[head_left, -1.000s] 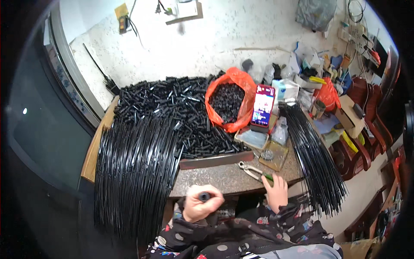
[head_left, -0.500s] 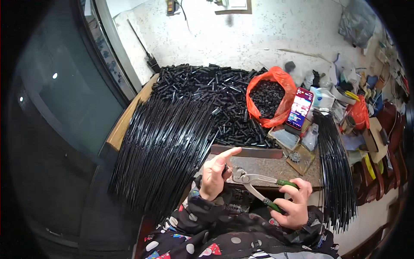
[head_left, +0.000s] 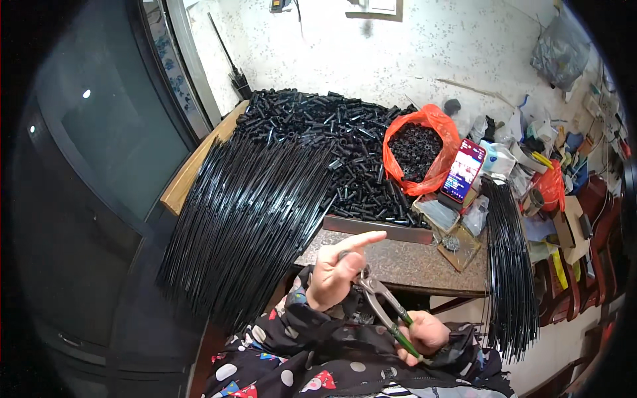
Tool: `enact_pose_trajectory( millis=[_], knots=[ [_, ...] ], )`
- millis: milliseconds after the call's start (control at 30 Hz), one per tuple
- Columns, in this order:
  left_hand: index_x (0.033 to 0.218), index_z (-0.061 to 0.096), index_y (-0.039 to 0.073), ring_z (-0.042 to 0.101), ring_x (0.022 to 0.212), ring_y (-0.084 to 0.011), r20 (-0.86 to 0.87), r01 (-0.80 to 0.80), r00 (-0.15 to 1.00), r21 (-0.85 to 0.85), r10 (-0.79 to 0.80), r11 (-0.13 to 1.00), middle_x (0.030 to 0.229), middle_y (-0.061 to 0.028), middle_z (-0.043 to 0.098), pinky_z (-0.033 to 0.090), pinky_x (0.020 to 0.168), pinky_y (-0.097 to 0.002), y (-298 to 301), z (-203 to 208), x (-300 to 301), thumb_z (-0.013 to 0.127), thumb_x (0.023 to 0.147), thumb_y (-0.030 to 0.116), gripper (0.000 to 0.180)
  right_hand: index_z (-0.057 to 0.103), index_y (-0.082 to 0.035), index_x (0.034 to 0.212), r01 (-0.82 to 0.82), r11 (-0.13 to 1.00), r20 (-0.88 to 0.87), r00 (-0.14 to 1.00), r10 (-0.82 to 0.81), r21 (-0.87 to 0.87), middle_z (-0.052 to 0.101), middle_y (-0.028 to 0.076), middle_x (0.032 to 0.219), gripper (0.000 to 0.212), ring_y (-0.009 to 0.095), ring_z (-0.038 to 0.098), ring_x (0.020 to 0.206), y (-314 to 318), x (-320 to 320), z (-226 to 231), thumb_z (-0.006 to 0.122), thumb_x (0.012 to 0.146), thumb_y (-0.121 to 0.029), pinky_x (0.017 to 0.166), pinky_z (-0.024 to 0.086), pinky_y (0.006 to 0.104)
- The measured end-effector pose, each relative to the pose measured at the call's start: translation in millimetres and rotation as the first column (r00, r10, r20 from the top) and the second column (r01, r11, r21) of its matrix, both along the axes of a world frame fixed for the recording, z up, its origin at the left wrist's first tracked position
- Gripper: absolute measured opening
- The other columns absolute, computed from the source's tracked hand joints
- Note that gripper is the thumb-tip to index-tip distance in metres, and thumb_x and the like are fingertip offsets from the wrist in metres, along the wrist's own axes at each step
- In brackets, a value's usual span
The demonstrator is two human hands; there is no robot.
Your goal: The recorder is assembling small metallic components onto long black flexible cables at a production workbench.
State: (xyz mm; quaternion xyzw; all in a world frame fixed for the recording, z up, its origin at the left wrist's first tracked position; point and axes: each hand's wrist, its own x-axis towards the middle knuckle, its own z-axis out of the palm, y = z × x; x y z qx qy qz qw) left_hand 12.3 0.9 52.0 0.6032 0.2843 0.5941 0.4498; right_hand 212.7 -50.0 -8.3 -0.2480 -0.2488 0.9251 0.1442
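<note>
My left hand (head_left: 332, 275) is above the table's front edge with its index finger stretched to the right. Thumb and curled fingers pinch a small black part (head_left: 344, 255), mostly hidden by them. Against that hand rest the jaws of the water pump pliers (head_left: 379, 298), a steel pair with green grips; what the jaws bite on is hidden. My right hand (head_left: 428, 330) is wrapped round both green grips, which lie fairly close together. Beyond my hands spreads a heap of short black tubes (head_left: 371, 199), held back by a metal strip (head_left: 378, 228).
Long thin black rods (head_left: 245, 219) lie in a wide bundle at the left, and another bundle (head_left: 509, 265) hangs over the right edge. An open red plastic bag (head_left: 438, 119) holds small black pieces. A lit phone (head_left: 463, 171) leans beside it. Clutter (head_left: 531, 159) fills the right.
My right hand has closed and moved down and left, bringing the spread plier handles together. The left hand has shifted slightly right. The whole view has shifted a little.
</note>
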Motion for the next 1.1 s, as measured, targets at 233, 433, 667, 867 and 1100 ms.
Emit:
enact_pose_trajectory(
  millis=[233,433,667,867,1100],
  knots=[
    [0.096,0.048,-0.002,0.030,0.047,-0.0007,0.000,-0.120,0.993,-0.008,0.120,0.993,0.053,0.0064,0.040,0.023,0.043,-0.0151,6.9,-9.1,-6.1,0.051,0.071,0.020,0.034,0.040,0.001,0.093,-0.403,-0.288,-0.013,0.562,-0.827,0.868,0.049,0.011,0.072,0.041,0.022,0.050,0.059,15.9,-14.7,40.5,0.057,0.056,-0.005,0.053,0.040,0.0261],
    [0.095,0.049,0.000,0.027,0.045,0.0002,0.170,-0.030,0.985,0.026,0.025,0.999,0.051,0.0081,0.036,0.022,0.040,-0.0153,4.7,-4.5,7.9,0.058,0.067,0.016,0.034,0.047,0.002,0.082,-0.033,0.950,0.217,0.976,-0.037,0.309,0.051,0.010,0.057,0.018,0.016,0.052,0.050,13.7,8.7,16.0,0.052,0.065,-0.003,0.048,0.042,0.0252],
    [0.095,0.049,0.005,0.027,0.044,0.0010,-0.099,-0.154,0.982,0.073,0.161,0.985,0.050,0.0093,0.033,0.021,0.039,-0.0137,5.5,-11.6,12.8,0.073,0.048,0.021,0.054,0.036,0.001,0.088,-0.336,-0.018,0.172,0.526,-0.833,0.942,0.044,0.011,0.059,0.043,0.025,0.046,0.049,14.4,-4.5,28.5,0.052,0.048,-0.004,0.048,0.039,0.0308],
    [0.086,0.053,0.003,0.029,0.045,0.0024,-0.103,0.031,0.994,0.093,-0.021,0.995,0.059,0.0073,0.045,0.023,0.039,-0.0120,8.4,-15.0,-13.7,0.074,0.045,0.021,0.049,0.045,0.004,0.080,-0.381,0.561,0.548,0.821,-0.162,0.735,0.050,0.010,0.061,0.016,0.016,0.050,0.051,11.0,5.3,60.7,0.043,0.066,-0.003,0.047,0.040,0.0232],
    [0.089,0.050,-0.001,0.032,0.046,-0.0004,-0.166,-0.043,0.985,0.081,0.056,0.996,0.052,0.0060,0.039,0.025,0.040,-0.0147,3.7,-14.9,2.4,0.077,0.037,0.025,0.064,0.041,0.001,0.088,-0.274,0.508,0.421,0.884,-0.201,0.817,0.049,0.006,0.065,0.040,0.013,0.051,0.054,12.8,-7.5,20.3,0.060,0.053,-0.002,0.045,0.040,0.0208]
  ],
)
